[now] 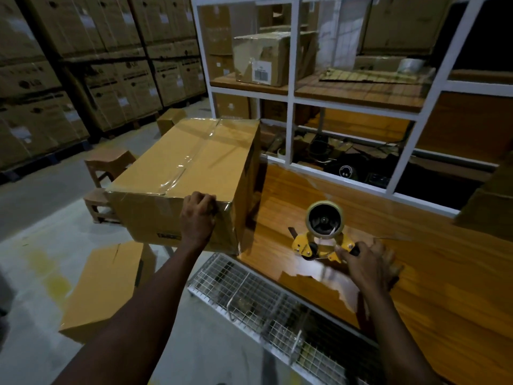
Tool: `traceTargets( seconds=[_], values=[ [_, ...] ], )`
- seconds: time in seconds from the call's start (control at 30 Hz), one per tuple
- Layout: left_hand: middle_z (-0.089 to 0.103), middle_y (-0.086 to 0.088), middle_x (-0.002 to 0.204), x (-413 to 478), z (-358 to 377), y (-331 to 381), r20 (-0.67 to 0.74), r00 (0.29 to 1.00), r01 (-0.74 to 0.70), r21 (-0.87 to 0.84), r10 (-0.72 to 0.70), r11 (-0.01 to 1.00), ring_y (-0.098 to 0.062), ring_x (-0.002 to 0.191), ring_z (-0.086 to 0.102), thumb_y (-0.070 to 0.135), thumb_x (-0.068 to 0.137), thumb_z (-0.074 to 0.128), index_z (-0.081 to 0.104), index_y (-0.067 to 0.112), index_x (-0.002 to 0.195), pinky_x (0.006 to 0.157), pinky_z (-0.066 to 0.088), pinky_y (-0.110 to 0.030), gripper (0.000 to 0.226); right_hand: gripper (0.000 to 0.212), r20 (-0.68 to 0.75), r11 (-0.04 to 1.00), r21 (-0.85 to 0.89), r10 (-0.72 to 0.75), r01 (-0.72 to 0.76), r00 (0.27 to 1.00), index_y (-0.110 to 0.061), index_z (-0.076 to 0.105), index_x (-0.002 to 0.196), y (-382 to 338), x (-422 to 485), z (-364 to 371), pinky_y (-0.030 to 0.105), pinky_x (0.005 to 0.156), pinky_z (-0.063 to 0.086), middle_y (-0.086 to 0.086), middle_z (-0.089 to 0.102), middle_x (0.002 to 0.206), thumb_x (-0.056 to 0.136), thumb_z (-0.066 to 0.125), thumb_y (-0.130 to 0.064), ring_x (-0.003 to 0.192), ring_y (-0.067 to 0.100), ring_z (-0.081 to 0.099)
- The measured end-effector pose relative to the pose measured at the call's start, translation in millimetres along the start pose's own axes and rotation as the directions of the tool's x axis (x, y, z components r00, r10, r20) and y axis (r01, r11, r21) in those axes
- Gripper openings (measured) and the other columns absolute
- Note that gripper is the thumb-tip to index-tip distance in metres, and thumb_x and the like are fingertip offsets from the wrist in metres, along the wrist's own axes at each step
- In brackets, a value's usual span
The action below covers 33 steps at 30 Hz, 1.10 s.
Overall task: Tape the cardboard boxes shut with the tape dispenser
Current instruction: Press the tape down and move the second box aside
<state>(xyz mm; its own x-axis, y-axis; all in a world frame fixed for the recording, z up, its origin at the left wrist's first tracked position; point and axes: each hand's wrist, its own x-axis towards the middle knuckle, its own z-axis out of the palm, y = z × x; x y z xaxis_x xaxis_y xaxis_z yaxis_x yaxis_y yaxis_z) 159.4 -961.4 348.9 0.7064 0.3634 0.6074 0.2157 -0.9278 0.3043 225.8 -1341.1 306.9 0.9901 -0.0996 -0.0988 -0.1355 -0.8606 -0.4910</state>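
left hand (198, 211) curled over near top edge of box (172, 168). box overhangs tabletop (416, 273) left end, top seam taped. right hand (366, 262) grips tape dispenser (323, 229) on tabletop. risk: one-handed tug tips box off the edge.

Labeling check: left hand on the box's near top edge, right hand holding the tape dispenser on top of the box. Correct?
One error. Head view: the right hand holds the tape dispenser on the wooden table beside the cardboard box, not on it. The left hand part is right.
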Motion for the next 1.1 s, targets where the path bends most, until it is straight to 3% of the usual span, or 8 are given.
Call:
traceTargets(
  seconds=[0.07, 0.17, 0.23, 0.3, 0.6, 0.7, 0.9, 1.1],
  values=[
    [0.06, -0.015, 0.104, 0.0, 1.2, -0.5, 0.017, 1.0, 0.011, -0.008, -0.011, 1.0, -0.034, 0.096, 0.052, -0.001, 0.076, 0.075, 0.068, 0.009, 0.11, 0.07, 0.038, -0.034, 0.036, 0.057, 0.055, 0.997, -0.067, 0.041, -0.038, 0.998, -0.041, 0.052, 0.098, 16.8, 9.2, 9.8, 0.067, 0.111, -0.001, 0.005, 0.018, 0.159, 0.072, 0.037, -0.09, 0.145, 0.04, 0.008],
    [0.06, -0.015, 0.103, 1.0, 2.0, -0.7, 0.027, 1.0, 0.015, -0.006, -0.014, 1.0, -0.035, 0.096, 0.052, -0.001, 0.076, 0.075, 0.068, 0.009, 0.11, 0.072, 0.037, -0.034, 0.037, 0.094, 0.077, 0.995, -0.056, 0.084, -0.08, 0.993, -0.033, 0.063, 0.106, 24.9, 9.3, 17.3, 0.064, 0.108, 0.022, 0.002, 0.023, 0.158, 0.058, 0.021, -0.102, 0.139, 0.04, 0.027],
    [0.06, -0.016, 0.104, 1.2, 2.4, 0.4, 0.034, 0.999, 0.02, -0.009, -0.019, 1.0, -0.035, 0.096, 0.052, -0.001, 0.076, 0.075, 0.068, 0.008, 0.111, 0.072, 0.036, -0.034, 0.037, 0.078, 0.115, 0.992, -0.009, 0.128, -0.128, 0.985, -0.024, 0.064, 0.119, 21.8, 1.9, 18.0, 0.056, 0.11, 0.022, -0.001, 0.006, 0.163, 0.076, 0.041, -0.085, 0.143, 0.039, 0.017],
    [0.06, -0.016, 0.104, 1.2, 2.4, 0.8, 0.036, 0.999, 0.02, -0.014, -0.019, 1.0, -0.035, 0.096, 0.052, -0.002, 0.077, 0.075, 0.068, 0.008, 0.111, 0.072, 0.036, -0.034, 0.036, 0.065, 0.16, 0.986, 0.0, 0.163, -0.166, 0.973, -0.019, 0.062, 0.126, 16.0, -4.2, 15.6, 0.054, 0.111, 0.014, 0.0, 0.002, 0.163, 0.085, 0.051, -0.069, 0.146, 0.039, 0.003],
    [0.06, -0.019, 0.106, -0.2, 2.7, 0.4, 0.053, 0.998, 0.031, -0.02, -0.03, 0.999, -0.038, 0.097, 0.052, -0.001, 0.077, 0.076, 0.068, 0.006, 0.113, 0.073, 0.036, -0.035, 0.037, 0.065, 0.122, 0.957, -0.14, 0.273, -0.255, 0.954, -0.022, 0.065, 0.122, 15.7, -7.1, 25.4, 0.056, 0.114, 0.005, 0.009, 0.005, 0.163, 0.09, 0.037, -0.071, 0.145, 0.044, 0.0],
    [0.059, -0.02, 0.109, -0.6, 2.1, 0.7, 0.069, 0.997, 0.036, -0.028, -0.034, 0.999, -0.039, 0.1, 0.051, -0.001, 0.076, 0.076, 0.067, 0.006, 0.115, 0.074, 0.036, -0.035, 0.041, 0.076, 0.058, 0.951, -0.172, 0.27, -0.257, 0.961, -0.025, 0.05, 0.135, 18.2, -1.1, 32.5, 0.063, 0.113, -0.005, 0.014, 0.007, 0.161, 0.082, 0.039, -0.078, 0.144, 0.048, -0.001],
    [0.061, -0.02, 0.108, -1.7, 4.4, -2.3, 0.039, 0.999, -0.034, -0.055, 0.036, 0.998, -0.039, 0.099, 0.053, -0.001, 0.073, 0.078, 0.066, 0.006, 0.115, 0.075, 0.04, -0.039, 0.044, 0.072, -0.056, 0.987, -0.07, 0.14, -0.144, 0.989, -0.027, 0.032, 0.146, -31.0, -1.9, 29.4, 0.062, 0.115, -0.003, 0.011, 0.011, 0.161, 0.089, 0.039, -0.07, 0.146, 0.042, 0.004],
    [0.062, -0.009, 0.108, 4.8, -5.5, -21.9, 0.057, 0.974, -0.215, -0.099, 0.221, 0.972, -0.028, 0.097, 0.057, 0.022, 0.075, 0.072, 0.067, 0.015, 0.116, 0.087, 0.042, -0.042, 0.043, 0.063, -0.084, 0.976, 0.111, -0.177, 0.186, 0.981, -0.027, 0.029, 0.148, -132.5, -19.2, 36.9, 0.054, 0.116, 0.006, 0.007, 0.021, 0.16, 0.095, 0.039, -0.058, 0.147, 0.03, 0.013]
  ],
)
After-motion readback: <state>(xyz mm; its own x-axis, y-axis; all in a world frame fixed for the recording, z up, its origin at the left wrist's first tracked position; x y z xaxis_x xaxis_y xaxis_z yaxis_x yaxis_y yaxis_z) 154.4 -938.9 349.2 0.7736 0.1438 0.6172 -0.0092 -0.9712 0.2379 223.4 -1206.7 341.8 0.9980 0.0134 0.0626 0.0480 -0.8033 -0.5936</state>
